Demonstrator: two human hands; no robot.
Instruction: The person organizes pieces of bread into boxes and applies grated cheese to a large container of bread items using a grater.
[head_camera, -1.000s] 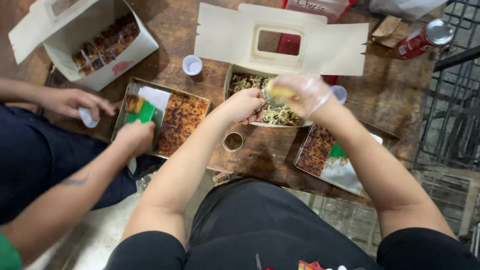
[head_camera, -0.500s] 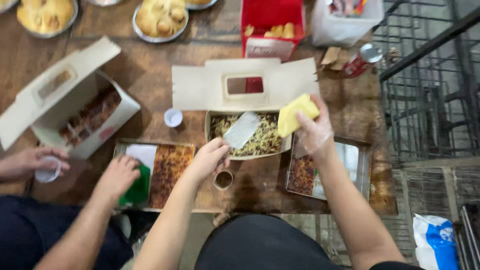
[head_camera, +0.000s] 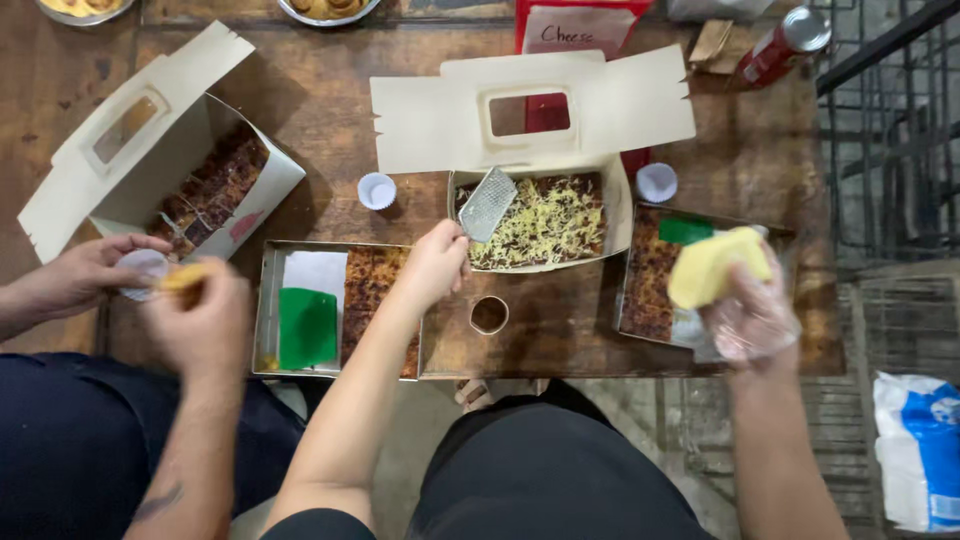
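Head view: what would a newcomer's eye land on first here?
First the open box at centre table, its dark baked squares covered in pale grated cheese. Just left of it the left hand holds a small metal grater over the box, while the gloved right hand holds a yellow cheese block over the right-hand tray.

A red can (head_camera: 778, 45) lies at the table's (head_camera: 330, 110) far edge. Two white paper cups (head_camera: 377, 190) stand beside the boxes. A blue-and-white bag (head_camera: 918, 450) sits on the floor.

Bare arms, clear plastic glove on right hand (head_camera: 752, 318), dark trousers
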